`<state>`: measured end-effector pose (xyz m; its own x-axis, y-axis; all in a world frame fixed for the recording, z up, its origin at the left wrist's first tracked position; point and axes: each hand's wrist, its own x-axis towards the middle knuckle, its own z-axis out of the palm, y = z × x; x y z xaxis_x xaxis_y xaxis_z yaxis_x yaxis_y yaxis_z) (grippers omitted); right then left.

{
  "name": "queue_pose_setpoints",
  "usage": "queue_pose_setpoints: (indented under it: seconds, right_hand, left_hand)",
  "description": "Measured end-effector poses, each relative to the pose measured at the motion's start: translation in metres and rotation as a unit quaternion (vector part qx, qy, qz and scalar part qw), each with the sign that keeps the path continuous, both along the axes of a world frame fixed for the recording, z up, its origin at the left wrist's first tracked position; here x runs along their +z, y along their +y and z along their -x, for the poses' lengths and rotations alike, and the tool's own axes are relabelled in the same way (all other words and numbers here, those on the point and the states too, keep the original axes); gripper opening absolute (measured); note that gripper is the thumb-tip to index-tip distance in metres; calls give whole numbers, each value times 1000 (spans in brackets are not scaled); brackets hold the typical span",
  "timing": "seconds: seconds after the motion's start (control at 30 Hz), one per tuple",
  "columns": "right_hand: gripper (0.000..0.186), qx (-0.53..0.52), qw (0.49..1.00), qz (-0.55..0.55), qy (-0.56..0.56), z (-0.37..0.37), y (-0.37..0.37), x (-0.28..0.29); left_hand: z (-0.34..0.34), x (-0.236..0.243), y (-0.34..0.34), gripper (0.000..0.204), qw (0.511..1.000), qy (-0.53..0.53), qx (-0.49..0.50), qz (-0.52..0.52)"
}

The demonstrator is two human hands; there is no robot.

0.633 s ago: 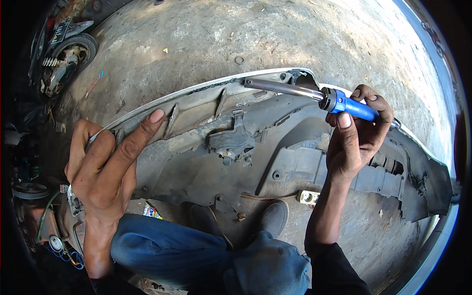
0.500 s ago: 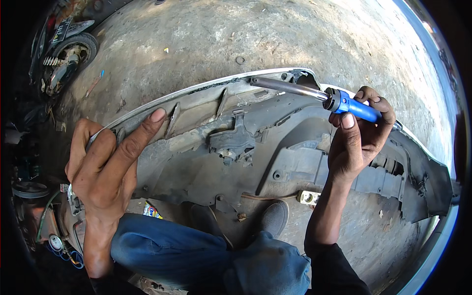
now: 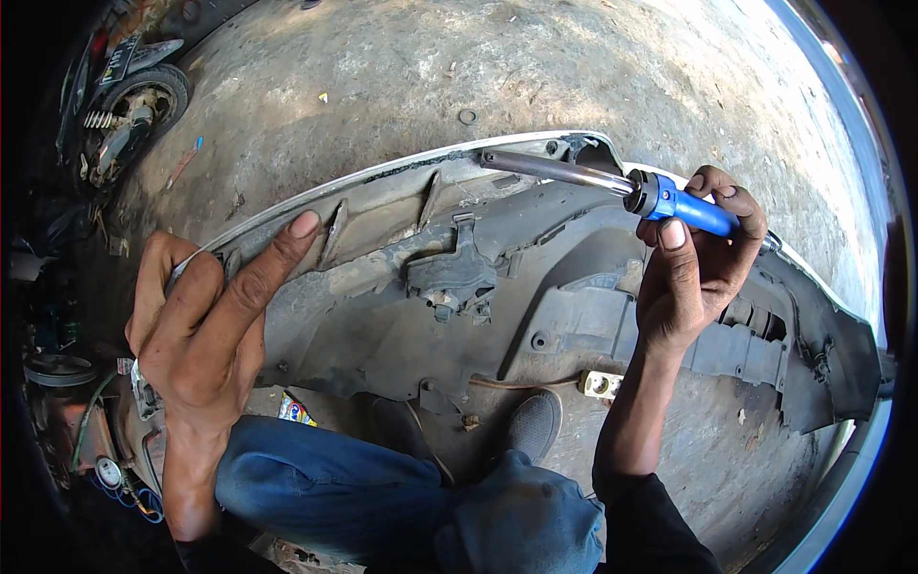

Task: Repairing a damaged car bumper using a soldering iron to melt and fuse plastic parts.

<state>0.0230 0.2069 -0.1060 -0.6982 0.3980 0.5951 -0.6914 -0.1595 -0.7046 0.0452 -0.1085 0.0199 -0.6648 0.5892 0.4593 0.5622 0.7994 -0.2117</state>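
A car bumper [image 3: 382, 344] lies across in front of me, its dirty grey inner side up and a pale outer edge along the far rim. My left hand [image 3: 206, 320] is closed around its left edge, with one finger stretched out over the ribs. In my right hand [image 3: 703, 249] is a soldering iron [image 3: 703, 212] with a blue handle and black collar, held between thumb and fingers. Its bare metal barrel [image 3: 559, 170] points left, over the bumper's far rim near a dark patch along the edge. Whether the tip touches the plastic I cannot tell.
A white power socket strip [image 3: 601, 385] with a brown cord lies by my right shoe [image 3: 535, 423]. A small colourful packet [image 3: 296, 409] is beside my knee. A motorcycle wheel [image 3: 143, 105] stands far left, above a pressure gauge [image 3: 108, 471] with hoses on the near left.
The soldering iron's barrel has shifted slightly left and its collar a little lower. My left hand and the bumper are almost still.
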Motion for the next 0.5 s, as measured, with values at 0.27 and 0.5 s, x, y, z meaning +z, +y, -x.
queue_pose_setpoints:
  seconds: [0.27, 0.5]
  right_hand:
    - [52, -7, 1000, -5, 6, 1, 1, -1]
    - [51, -19, 998, -57, -1, 2, 7, -5]
  left_hand:
    - [1, 0, 0, 61, 1000, 3, -6, 0]
    - [1, -1, 1, 61, 1000, 6, -6, -6]
